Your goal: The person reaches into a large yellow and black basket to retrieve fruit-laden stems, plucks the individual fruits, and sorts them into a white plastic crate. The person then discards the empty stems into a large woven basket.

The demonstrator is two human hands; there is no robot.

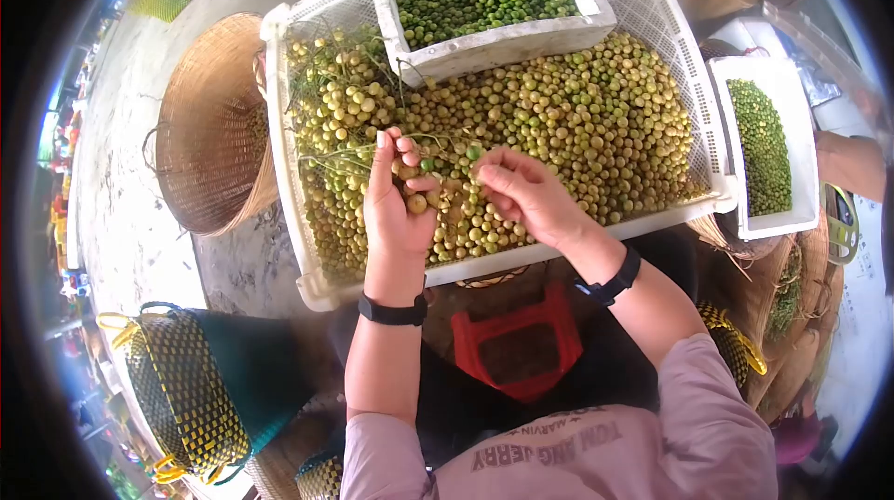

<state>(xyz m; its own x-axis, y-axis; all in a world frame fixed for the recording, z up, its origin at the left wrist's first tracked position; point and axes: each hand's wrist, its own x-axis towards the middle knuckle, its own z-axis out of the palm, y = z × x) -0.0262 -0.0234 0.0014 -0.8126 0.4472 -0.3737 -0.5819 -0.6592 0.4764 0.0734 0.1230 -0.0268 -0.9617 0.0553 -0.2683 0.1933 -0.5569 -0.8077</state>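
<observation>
Yellowish round fruits (596, 118) fill a large white plastic crate (298, 221). Over its left half, my left hand (399, 197) has curled fingers around a few brownish-yellow fruits, with thin green stems and a green fruit (427, 165) beside the fingertips. To its right, my right hand (526, 185) is closed in a pinch by another green fruit (473, 153); its fingertips touch or nearly touch it. Stemmed fruit bunches (340, 100) lie at the crate's upper left. A white foam box (503, 46) of small green fruits rests across the crate's far edge.
A wicker basket (209, 128) stands left of the crate. Another foam box (805, 155) of green fruits is at the right, beside another person's arm (849, 165). A red stool (475, 351) is below; a black-yellow woven basket (186, 388) sits lower left.
</observation>
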